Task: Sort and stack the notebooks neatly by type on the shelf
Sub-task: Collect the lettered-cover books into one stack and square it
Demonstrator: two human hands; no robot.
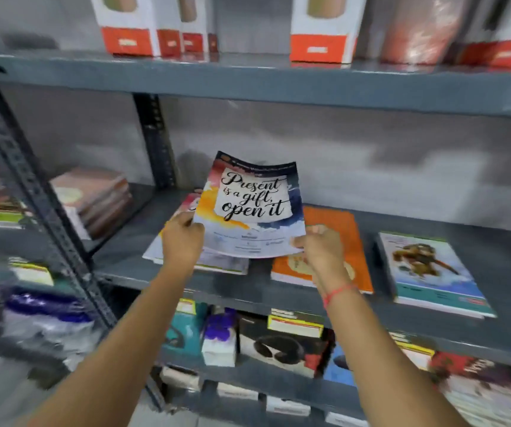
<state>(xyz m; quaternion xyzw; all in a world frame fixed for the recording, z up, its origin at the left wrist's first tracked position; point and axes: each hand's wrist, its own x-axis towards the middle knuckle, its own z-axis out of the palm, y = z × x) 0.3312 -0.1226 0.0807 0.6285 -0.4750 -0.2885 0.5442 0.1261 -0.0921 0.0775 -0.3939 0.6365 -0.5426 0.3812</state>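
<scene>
While the grey metal shelf (279,291) carries 3 flat piles, the teal stack (433,272) lies rightmost, the orange notebook (337,232) middle, a pale stack (214,263) left. Above that pile a "Present is a gift" notebook (252,208) tilts up, left hand (181,238) and right hand (320,245) each pinching a lower corner.

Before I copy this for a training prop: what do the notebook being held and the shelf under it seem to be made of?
Notebook: likely paper with a thin, glossy printed card cover; it bows between the left hand and right hand.
Shelf: apparently grey-painted metal, matte, with a thin folded front edge and a perforated angle post.
</scene>
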